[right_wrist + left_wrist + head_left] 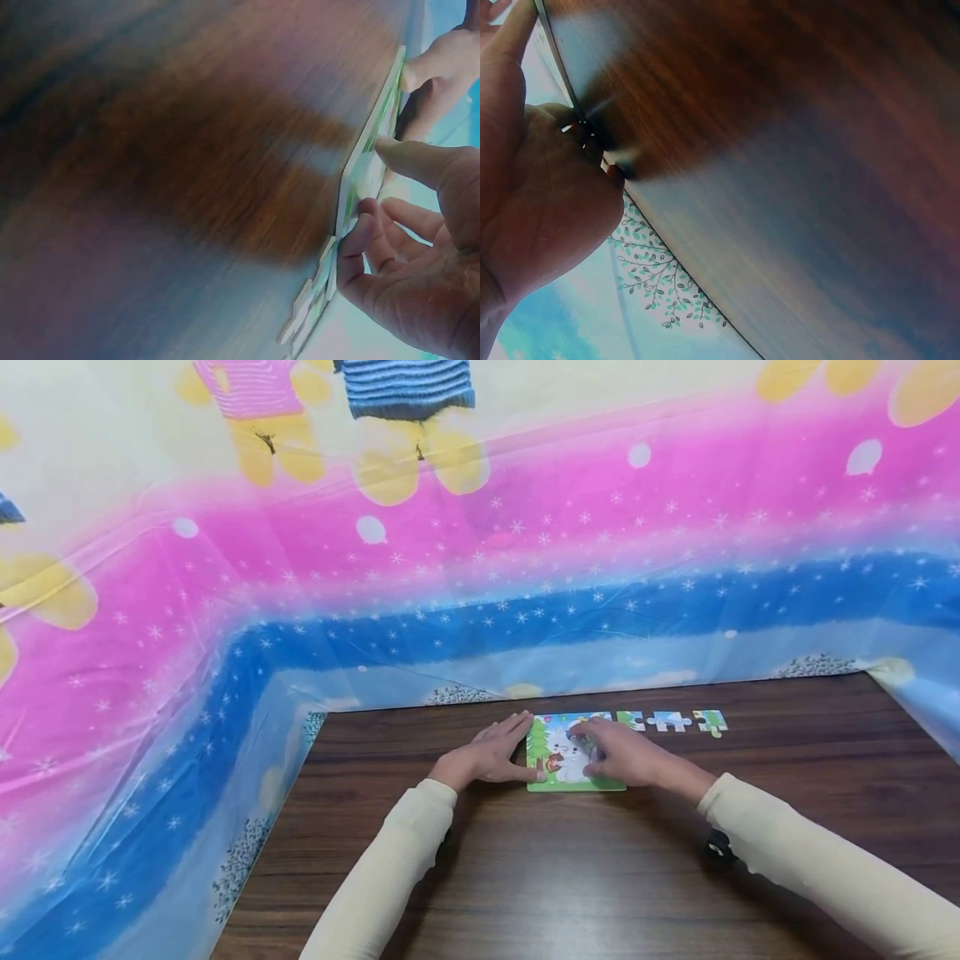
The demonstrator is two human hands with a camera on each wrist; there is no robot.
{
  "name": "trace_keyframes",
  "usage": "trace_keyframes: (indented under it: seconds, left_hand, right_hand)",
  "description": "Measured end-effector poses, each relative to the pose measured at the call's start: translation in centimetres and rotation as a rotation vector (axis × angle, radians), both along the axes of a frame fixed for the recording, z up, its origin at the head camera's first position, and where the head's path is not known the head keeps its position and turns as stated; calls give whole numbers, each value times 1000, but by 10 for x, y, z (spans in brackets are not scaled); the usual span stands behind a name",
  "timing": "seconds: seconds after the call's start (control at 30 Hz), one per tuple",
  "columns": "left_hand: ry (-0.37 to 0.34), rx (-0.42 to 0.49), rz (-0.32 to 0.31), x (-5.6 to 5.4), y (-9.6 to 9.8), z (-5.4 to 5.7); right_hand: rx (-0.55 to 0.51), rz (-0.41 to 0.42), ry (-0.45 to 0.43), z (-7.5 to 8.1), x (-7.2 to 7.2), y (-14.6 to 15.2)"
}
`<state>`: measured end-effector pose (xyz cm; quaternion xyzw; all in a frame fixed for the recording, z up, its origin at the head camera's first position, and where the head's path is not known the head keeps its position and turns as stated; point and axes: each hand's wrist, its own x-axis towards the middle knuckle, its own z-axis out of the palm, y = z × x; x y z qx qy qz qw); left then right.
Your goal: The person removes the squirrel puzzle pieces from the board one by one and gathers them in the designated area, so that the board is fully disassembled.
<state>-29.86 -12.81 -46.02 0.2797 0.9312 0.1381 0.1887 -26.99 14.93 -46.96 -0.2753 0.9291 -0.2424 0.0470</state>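
"Puzzle (pixel 567 767) first. Where does it lie?"

"Flat on the dark wood-grain worktop (pixel 525 877), close to its far edge and about midway between the two far corners. Picture shows a white animal and green trees, with a green strip along the near side."

"Left hand (pixel 497 752)?"

"At the puzzle's left side. Fingers extended, tips by the far left corner; thumb spread well off from them, lying over the near left part. Hand is wide."

"And the right hand (pixel 624 752)?"

"Over the puzzle's right side. Fingers bent, thumb apart from them; right-wrist view has the thumb touching the puzzle toward its near edge. Whether anything sits pinched underneath, cannot tell: the hand covers that part."

"Anything loose?"

"Three in a row along the worktop's far edge, running from beside the puzzle toward the far right corner: first piece (pixel 631 721), green, nearest the puzzle, contact unclear; second piece (pixel 669 722), pale blue and white, in the middle; third piece (pixel 712 721), green, rounded tab pointing toward the near edge."

"Surroundings?"

"Snowflake-printed cloth (pixel 480 610), pink over blue, hanging beyond the far edge. Cream sleeves (pixel 397 860) on both arms."
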Motion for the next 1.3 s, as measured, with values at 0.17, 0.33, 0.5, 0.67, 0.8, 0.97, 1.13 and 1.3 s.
trace_keyframes:
  seconds: [0.17, 0.33, 0.5, 0.67, 0.8, 0.97, 1.13, 1.3]
  left_hand:
    - [-4, -23, 16, -2, 2, -3]
    - [-21, -36, 31, -10, 3, -11]
    - [-10, -24, 22, -5, 3, -5]
    - [0, -10, 9, 0, 2, 0]
    - [4, -6, 4, 0, 2, 0]
    - [1, -2, 6, 1, 2, 0]
    - [-5, -14, 15, -2, 3, -3]
    - [-20, -27, 27, -5, 3, -5]
  right_hand:
    - [-25, 28, -18, -7, -7, 2]
    - [-10, 19, -12, -9, -14, 0]
    - [2, 16, -40, -2, -16, -4]
    - [-3, 13, -62, 0, -16, -6]
    - [-17, -13, -67, 0, -16, -7]
    - [-31, -52, -74, -3, -14, -6]
    - [-40, -63, -59, -5, -13, -6]
    - [-35, -65, -21, -5, -12, -8]
